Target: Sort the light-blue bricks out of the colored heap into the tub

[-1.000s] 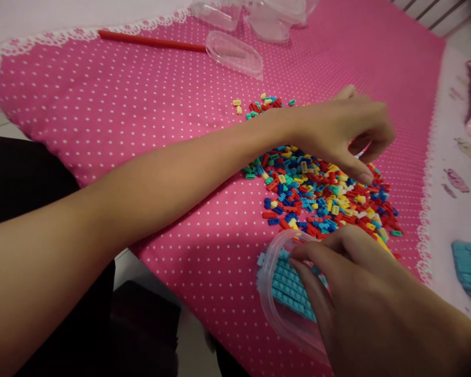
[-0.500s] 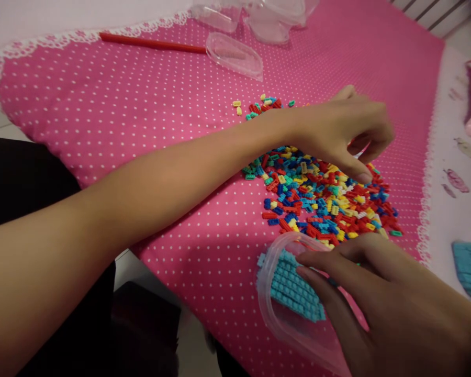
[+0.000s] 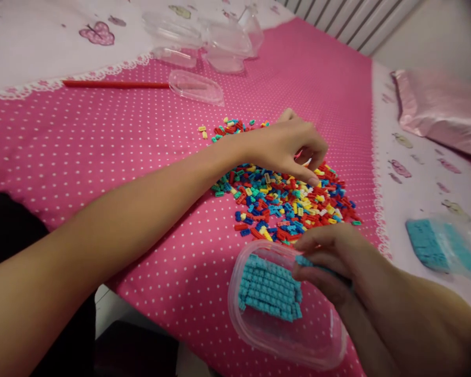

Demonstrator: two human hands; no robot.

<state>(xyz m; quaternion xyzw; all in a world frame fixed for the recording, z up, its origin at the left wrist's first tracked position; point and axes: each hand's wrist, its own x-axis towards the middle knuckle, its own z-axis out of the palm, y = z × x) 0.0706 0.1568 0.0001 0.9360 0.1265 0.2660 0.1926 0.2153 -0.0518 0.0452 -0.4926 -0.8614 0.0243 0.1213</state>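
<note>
My right hand [image 3: 361, 277] pinches a small turquoise toy brick [image 3: 304, 261] between thumb and fingertips, over the rim of a clear plastic container [image 3: 322, 345]. Inside that container, turquoise bricks [image 3: 270, 288] lie packed in neat rows at its left end. My left hand [image 3: 294, 146] reaches over a pile of small mixed-colour bricks [image 3: 275, 204], with its fingers bent and a gap between thumb and fingers. Its thumb tip is close to or touching the pile; the far fingertips are hidden. Part of the pile lies beneath my left wrist.
Several clear empty-looking containers [image 3: 223, 44] stand at the back. Near them, a clear lid-like piece [image 3: 196, 88] touches a red stick [image 3: 115, 84]. Another container with turquoise bricks [image 3: 427, 243] sits at the right, below a pink pillow [image 3: 447, 107]. Pink dotted cloth [image 3: 141, 125] lies underneath.
The view has swung to the right, so the scene appears further left. My right hand has drawn right from the bricks in the container, and a turquoise brick now shows at its fingertips.
</note>
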